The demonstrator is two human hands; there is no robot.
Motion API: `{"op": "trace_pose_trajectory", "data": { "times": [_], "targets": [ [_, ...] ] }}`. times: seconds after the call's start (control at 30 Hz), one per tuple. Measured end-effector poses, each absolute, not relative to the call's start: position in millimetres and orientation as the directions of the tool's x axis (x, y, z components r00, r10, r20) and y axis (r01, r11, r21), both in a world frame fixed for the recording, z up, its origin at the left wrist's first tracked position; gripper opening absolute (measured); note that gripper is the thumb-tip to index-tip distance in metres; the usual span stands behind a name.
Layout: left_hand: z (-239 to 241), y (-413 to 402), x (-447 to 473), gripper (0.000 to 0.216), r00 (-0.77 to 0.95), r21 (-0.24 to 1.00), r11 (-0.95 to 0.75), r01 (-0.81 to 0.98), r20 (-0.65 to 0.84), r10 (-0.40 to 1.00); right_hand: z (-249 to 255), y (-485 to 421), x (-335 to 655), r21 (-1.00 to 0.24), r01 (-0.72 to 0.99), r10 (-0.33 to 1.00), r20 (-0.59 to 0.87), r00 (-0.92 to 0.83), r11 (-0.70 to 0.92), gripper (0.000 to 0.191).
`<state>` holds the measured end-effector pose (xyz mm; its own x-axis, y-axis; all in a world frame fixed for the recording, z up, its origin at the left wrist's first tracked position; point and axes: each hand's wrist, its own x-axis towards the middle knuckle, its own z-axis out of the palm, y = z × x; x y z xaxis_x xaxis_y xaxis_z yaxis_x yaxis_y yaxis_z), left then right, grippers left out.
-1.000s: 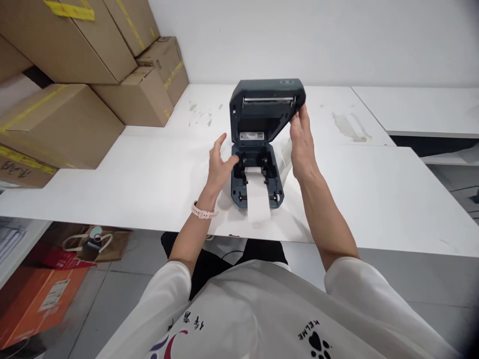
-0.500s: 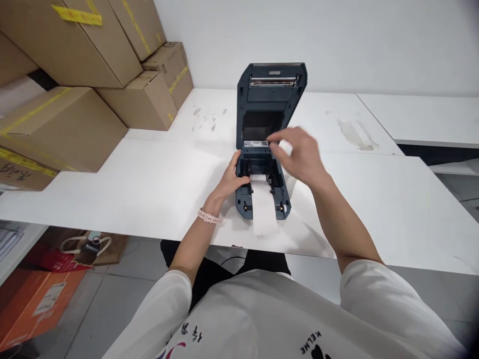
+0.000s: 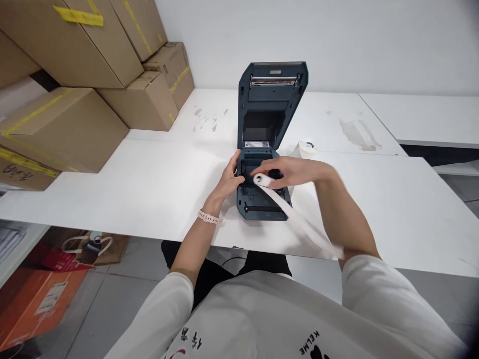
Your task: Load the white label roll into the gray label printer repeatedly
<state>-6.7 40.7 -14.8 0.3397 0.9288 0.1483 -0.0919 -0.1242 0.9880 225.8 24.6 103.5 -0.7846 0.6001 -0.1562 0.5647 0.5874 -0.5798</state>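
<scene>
A dark blue-grey label printer [image 3: 245,104] stands on the white table with its lid raised. My left hand [image 3: 227,179] grips the printer's left wall, the thumb inside the bay and the fingers around the outer side. Pinched in my right hand [image 3: 299,170] is a small white label paper roll [image 3: 263,179], just over the printer's bay. From the roll a loose paper strip [image 3: 299,222] trails down to the right, past the table's front edge. Its tail is blurred. My right hand and the roll hide part of the bay.
Behind my right hand stands a larger white paper roll [image 3: 309,148] on the table. Cardboard boxes [image 3: 63,129] are stacked at the left. An orange box [image 3: 41,309] and a paper bag [image 3: 112,249] are on the floor at lower left.
My right hand has come down to the bay and taken hold of the small paper roll, lifting it from its holder. The strip has swung to the right. My left hand stays put.
</scene>
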Motion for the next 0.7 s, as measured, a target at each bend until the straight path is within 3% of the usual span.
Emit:
{"op": "trace_pose_trajectory", "data": {
  "times": [0.07, 0.13, 0.23, 0.37, 0.57, 0.7],
  "targets": [
    [-14, 39, -7, 0.103, 0.338, 0.99, -0.111, -0.09, 0.135, 0.931, 106, 0, 268, -0.732, 0.447, 0.658, 0.004, -0.753, 0.515, 0.042],
    [-13, 39, -8, 0.102, 0.338, 0.991, -0.105, -0.088, 0.128, 0.932, 97, -25, 308, -0.822, 0.424, 0.78, 0.038, -0.625, 0.38, 0.034],
    [-10, 38, -7, 0.102, 0.343, 0.992, -0.098, -0.079, 0.12, 0.932, 63, -47, 352, -0.867, 0.47, 0.941, -0.001, -0.339, 0.168, 0.034],
    [-6, 36, -6, 0.104, 0.343, 0.994, -0.089, -0.07, 0.108, 0.933, 8, -38, 371, -0.887, 0.461, 0.993, -0.08, -0.086, -0.032, 0.047],
    [-4, 33, -7, 0.102, 0.341, 0.992, -0.093, -0.083, 0.116, 0.933, -11, -29, 391, -0.918, 0.383, 0.978, -0.166, -0.124, -0.107, 0.054],
    [-3, 33, -8, 0.102, 0.357, 0.992, -0.09, -0.084, 0.114, 0.927, 4, -11, 408, -0.947, 0.312, 0.997, -0.076, 0.011, -0.076, 0.062]
  ]
}}
